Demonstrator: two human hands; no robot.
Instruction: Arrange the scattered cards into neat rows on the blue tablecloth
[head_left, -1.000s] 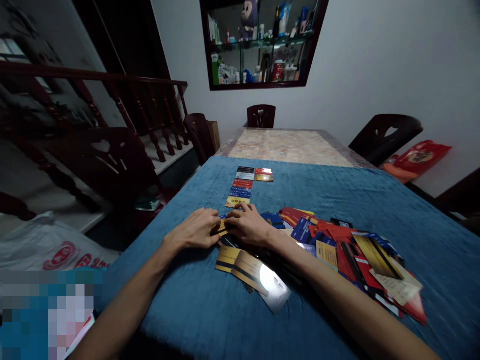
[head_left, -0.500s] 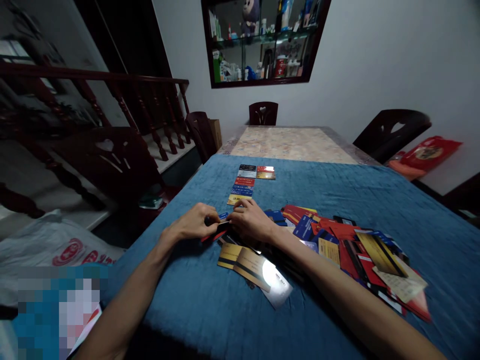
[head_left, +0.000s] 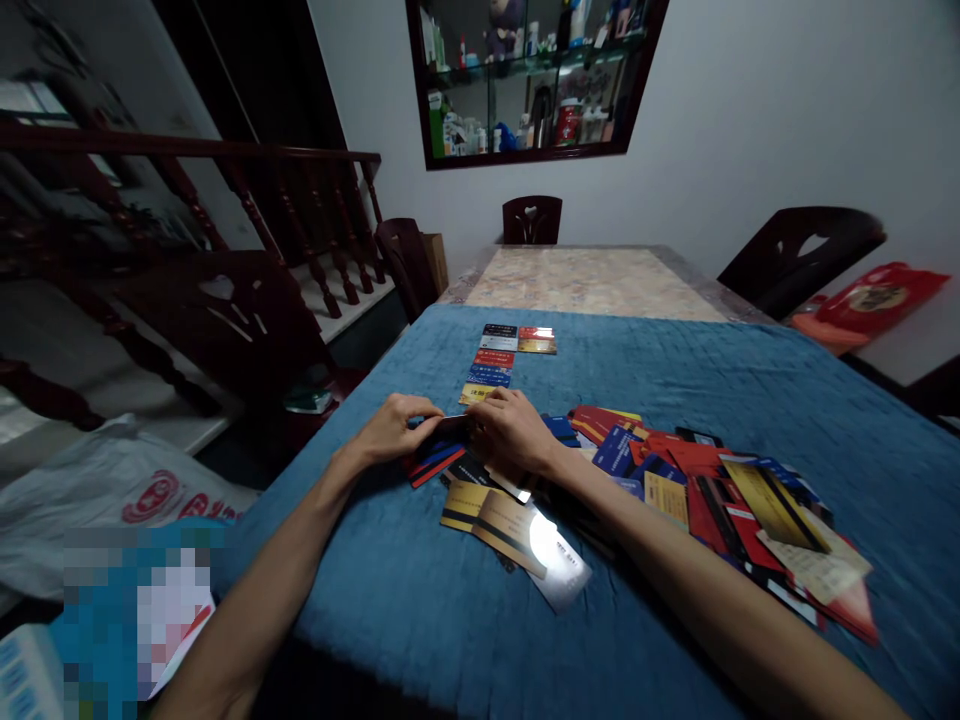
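Between my two hands a card (head_left: pixel 454 420) is held up off the cloth, its edge toward me. My left hand (head_left: pixel 397 428) pinches its left end, and my right hand (head_left: pixel 516 430) has its fingers on the right end. Below them lie blue, red and black cards (head_left: pixel 439 460), partly hidden. Nearer to me, gold cards (head_left: pixel 510 530) overlap a shiny silver card (head_left: pixel 566 570). Just beyond my fingers, a column of overlapped cards (head_left: pixel 491 373) ends in a yellow one, with a red and gold pair (head_left: pixel 537 341) beside its top.
A large loose heap of mixed cards (head_left: pixel 720 500) spreads to the right on the blue cloth (head_left: pixel 360 590). Chairs (head_left: pixel 806 260) stand around the table. A wooden railing (head_left: pixel 187 150) and a white plastic bag (head_left: pixel 112 500) are on the left.
My hands have lifted slightly, raising the card between them away from the cards below. The blue and red cards underneath show more. The camera view has shifted a little.
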